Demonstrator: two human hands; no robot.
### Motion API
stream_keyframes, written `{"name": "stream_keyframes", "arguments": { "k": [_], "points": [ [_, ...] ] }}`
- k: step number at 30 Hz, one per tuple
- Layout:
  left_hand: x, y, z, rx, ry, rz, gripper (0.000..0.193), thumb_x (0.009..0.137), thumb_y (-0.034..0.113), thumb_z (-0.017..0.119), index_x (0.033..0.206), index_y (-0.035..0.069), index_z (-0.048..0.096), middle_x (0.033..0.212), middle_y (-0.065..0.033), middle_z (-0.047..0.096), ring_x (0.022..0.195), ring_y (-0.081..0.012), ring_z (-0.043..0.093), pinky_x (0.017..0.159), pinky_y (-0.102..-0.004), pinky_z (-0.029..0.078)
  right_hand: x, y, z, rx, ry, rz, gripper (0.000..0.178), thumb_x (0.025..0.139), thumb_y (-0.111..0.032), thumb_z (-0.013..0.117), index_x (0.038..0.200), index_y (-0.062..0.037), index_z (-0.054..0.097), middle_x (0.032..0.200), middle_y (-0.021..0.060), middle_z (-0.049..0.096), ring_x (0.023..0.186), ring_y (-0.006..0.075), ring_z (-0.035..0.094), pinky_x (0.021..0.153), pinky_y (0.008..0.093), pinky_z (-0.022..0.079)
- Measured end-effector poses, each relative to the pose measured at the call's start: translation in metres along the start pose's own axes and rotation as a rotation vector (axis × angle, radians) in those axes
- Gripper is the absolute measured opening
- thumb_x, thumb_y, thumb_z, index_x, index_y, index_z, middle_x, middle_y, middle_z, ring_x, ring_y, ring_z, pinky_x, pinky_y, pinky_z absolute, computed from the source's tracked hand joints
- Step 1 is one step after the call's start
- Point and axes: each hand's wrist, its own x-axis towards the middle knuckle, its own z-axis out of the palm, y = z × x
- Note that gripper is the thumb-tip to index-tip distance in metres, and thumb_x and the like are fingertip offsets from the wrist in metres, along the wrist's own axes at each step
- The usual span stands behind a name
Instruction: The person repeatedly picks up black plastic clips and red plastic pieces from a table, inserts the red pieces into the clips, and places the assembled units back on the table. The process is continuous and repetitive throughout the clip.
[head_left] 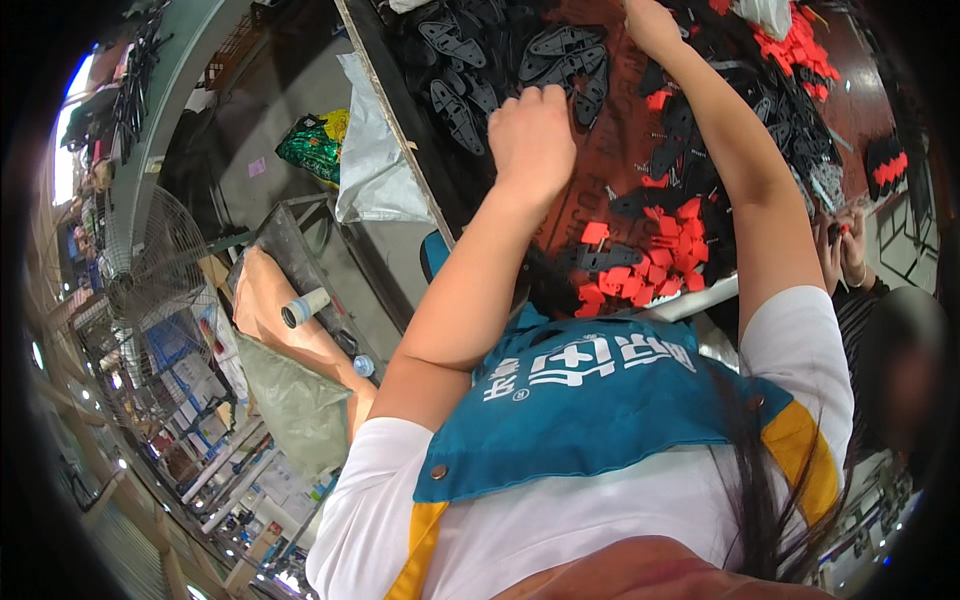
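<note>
My left hand (535, 140) is closed, knuckles up, over the table beside flat black plastic parts (460, 110). Its fingertips are curled under, so anything in them is hidden. Further off to the right, my right hand (652, 30) reaches to the top rim of the picture; most of its fingers are cut off there. More black plastic parts (570, 60) with slots and holes lie between the two hands. Nearer to me, a heap of small red plastic pieces (660, 255) rests on the reddish-brown tabletop (610, 150), with one black part (605, 257) among them.
Right of my right arm lie more black parts (800, 130) and another red heap (795, 50). A co-worker's hands (845, 250) show at the table's right side. To the left are a grey-white sheet (380, 160), a green-yellow bag (318, 145), a cardboard tube (305, 308) and a large fan (130, 285).
</note>
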Motion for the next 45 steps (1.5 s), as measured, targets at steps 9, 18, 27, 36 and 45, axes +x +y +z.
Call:
{"name": "stream_keyframes", "arguments": {
  "k": [9, 18, 27, 36, 45],
  "points": [
    [-0.005, 0.000, 0.014, -0.016, -0.147, -0.031, 0.023, 0.081, 0.021, 0.061, 0.097, 0.004, 0.058, 0.095, -0.0157, 0.062, 0.088, -0.0347, 0.061, 0.076, -0.0448, 0.049, -0.152, -0.068, -0.090, 0.876, -0.013, 0.303, 0.023, 0.079, -0.023, 0.070, 0.085, -0.0024, 0.063, 0.070, 0.0066, 0.060, 0.064, 0.0138, 0.056, 0.059, 0.0281, 0.044],
    [0.006, 0.021, 0.070, -0.015, -0.147, 0.088, 0.039, 0.078, 0.023, 0.066, 0.107, 0.000, 0.053, 0.107, -0.0211, 0.054, 0.099, -0.0390, 0.056, 0.084, -0.0439, 0.047, -0.290, -0.099, -0.138, 1.327, 0.070, 0.575, 0.011, 0.084, -0.010, 0.065, 0.084, 0.0004, 0.061, 0.073, 0.0006, 0.062, 0.069, 0.0053, 0.054, 0.063, 0.0210, 0.043],
    [0.073, 0.030, 0.104, 0.295, -0.196, -0.068, 0.055, 0.075, 0.050, 0.067, 0.101, 0.001, 0.062, 0.103, -0.0188, 0.063, 0.095, -0.0352, 0.061, 0.078, -0.0424, 0.051, -0.302, -0.101, -0.165, 1.314, 0.031, 0.567, 0.014, 0.082, -0.013, 0.065, 0.086, -0.0002, 0.062, 0.073, 0.0045, 0.064, 0.067, 0.0096, 0.059, 0.063, 0.0247, 0.047],
    [0.055, 0.028, -0.027, -0.804, -0.390, -0.283, 0.025, 0.079, 0.023, 0.062, 0.090, 0.001, 0.065, 0.078, -0.0064, 0.063, 0.073, -0.0173, 0.060, 0.066, -0.0325, 0.048, -0.270, -0.104, -0.142, 1.124, 0.098, 0.351, 0.015, 0.081, -0.014, 0.066, 0.084, -0.0011, 0.058, 0.076, 0.0065, 0.059, 0.068, 0.0179, 0.059, 0.061, 0.0296, 0.046],
    [-0.001, -0.004, -0.021, -1.957, -0.340, -0.537, 0.036, 0.082, 0.029, 0.051, 0.104, 0.001, 0.058, 0.091, -0.0086, 0.060, 0.080, -0.0216, 0.056, 0.074, -0.0358, 0.048, -0.198, -0.122, -0.080, 0.152, -0.368, -0.172, 0.022, 0.069, -0.005, 0.064, 0.090, -0.0036, 0.062, 0.087, 0.0161, 0.065, 0.083, 0.0347, 0.065, 0.068, 0.0417, 0.054]
  ]
}}
